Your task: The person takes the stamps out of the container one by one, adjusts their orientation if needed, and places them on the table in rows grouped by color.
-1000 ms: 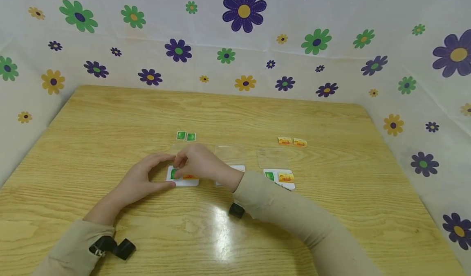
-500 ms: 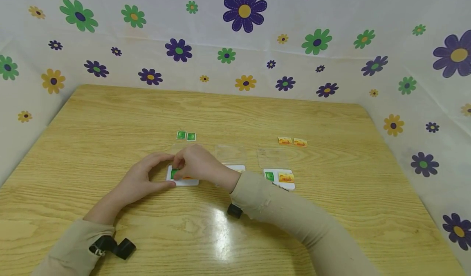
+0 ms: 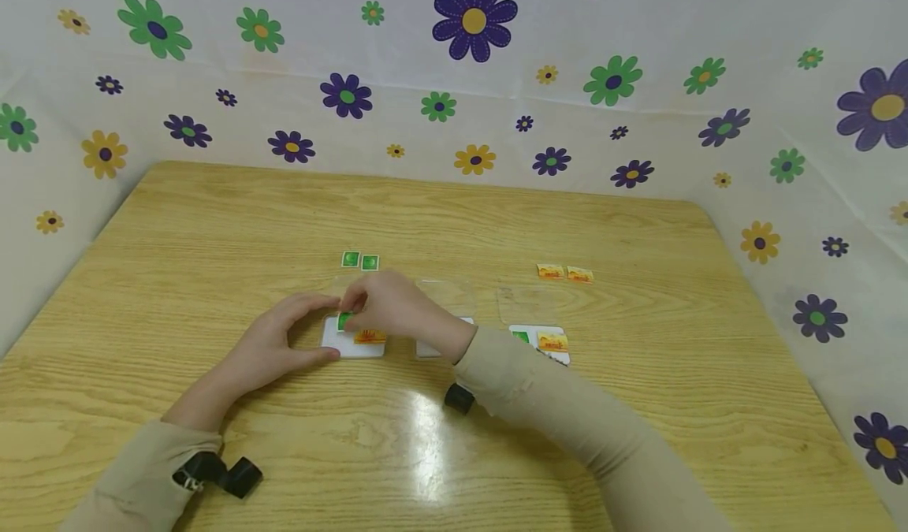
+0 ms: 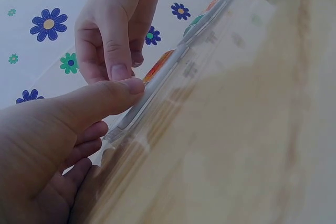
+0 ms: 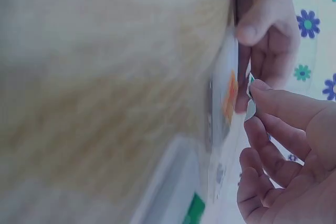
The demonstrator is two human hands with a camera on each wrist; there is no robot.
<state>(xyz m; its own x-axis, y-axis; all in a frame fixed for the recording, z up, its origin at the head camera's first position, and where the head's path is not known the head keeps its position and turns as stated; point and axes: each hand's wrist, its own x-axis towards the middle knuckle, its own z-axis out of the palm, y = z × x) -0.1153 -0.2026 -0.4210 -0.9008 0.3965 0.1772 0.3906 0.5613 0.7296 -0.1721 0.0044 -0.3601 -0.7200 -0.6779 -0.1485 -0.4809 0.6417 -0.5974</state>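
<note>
The left hand (image 3: 273, 347) spans the left end of a flat white case (image 3: 340, 347), its thumb at the near edge and a finger near the far corner. Above that case the right hand (image 3: 393, 305) pinches a small green paper square (image 3: 344, 321) between thumb and index finger. From the right wrist, the paper piece (image 5: 251, 109) looks thin, bent and clear of the case. An orange-yellow paper label (image 3: 370, 337) lies on the case's right half, partly covered by the right hand.
Another white case (image 3: 429, 349) is partly behind the right wrist. A third case (image 3: 545, 352) bears green and orange labels. Clear plastic lids (image 3: 525, 305) lie behind them. Loose green squares (image 3: 351, 259) and orange labels (image 3: 550, 271) lie farther back on the wooden table (image 3: 248, 217).
The green square has come up from the left part of the white case and shifted slightly away and right with the right hand. The left hand stays in place.
</note>
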